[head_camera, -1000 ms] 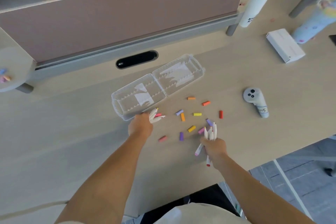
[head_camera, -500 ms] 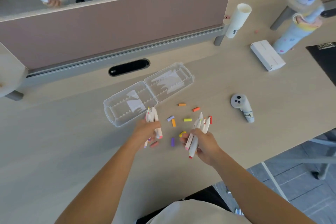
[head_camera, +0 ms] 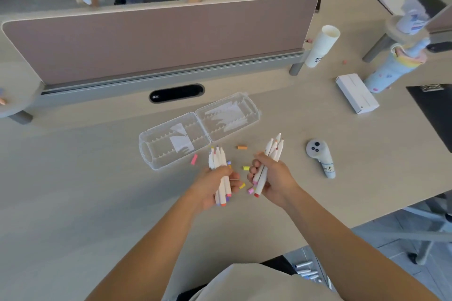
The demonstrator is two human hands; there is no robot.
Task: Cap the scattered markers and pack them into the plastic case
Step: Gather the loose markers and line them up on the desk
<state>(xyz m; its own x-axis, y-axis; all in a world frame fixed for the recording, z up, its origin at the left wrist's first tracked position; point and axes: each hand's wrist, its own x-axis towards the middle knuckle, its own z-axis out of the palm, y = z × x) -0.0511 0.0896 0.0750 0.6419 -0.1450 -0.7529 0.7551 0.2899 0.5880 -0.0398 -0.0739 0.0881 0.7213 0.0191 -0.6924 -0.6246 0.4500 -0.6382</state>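
Note:
A clear plastic case (head_camera: 199,129) lies open on the desk, both halves empty of markers. My left hand (head_camera: 212,188) grips a bundle of several white uncapped markers (head_camera: 218,161), lifted just in front of the case. My right hand (head_camera: 271,177) grips a second bundle of white markers (head_camera: 272,151), tips pointing up and away. Small coloured caps lie loose on the desk around and under my hands: a pink cap (head_camera: 194,159), an orange cap (head_camera: 242,147), a yellow cap (head_camera: 246,168). Other caps are partly hidden by my hands.
A grey controller (head_camera: 320,157) lies right of the caps. Further right are a white box (head_camera: 357,93), a paper roll (head_camera: 321,46), a patterned bottle (head_camera: 391,68) and a black clipboard (head_camera: 434,110). A mauve desk divider (head_camera: 159,36) stands behind the case, with a person beyond it.
Both hands have lifted off the desk with their marker bundles and drawn back towards me and closer together. The camera view has tilted up.

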